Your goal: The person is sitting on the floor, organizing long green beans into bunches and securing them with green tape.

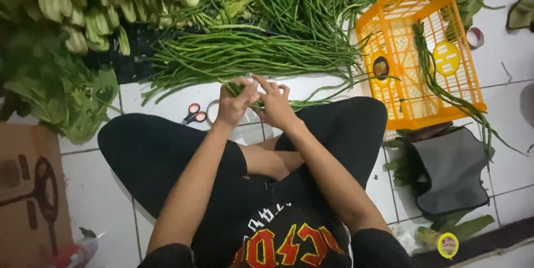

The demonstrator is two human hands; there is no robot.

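Left hand (233, 104) grips long beans (245, 87) (right hand (275, 105) alongside), scissors (193, 113) near.

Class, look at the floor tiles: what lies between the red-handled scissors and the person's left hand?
In the head view, a roll of clear tape lies on the white tile between the scissors and the left hand, close beside the scissors and partly hidden behind the hand.

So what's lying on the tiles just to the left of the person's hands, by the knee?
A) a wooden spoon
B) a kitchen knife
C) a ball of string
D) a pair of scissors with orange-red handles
D: a pair of scissors with orange-red handle loops lies on the white tiled floor, just beside the left hand, which grips a bundle of long beans together with the right hand.
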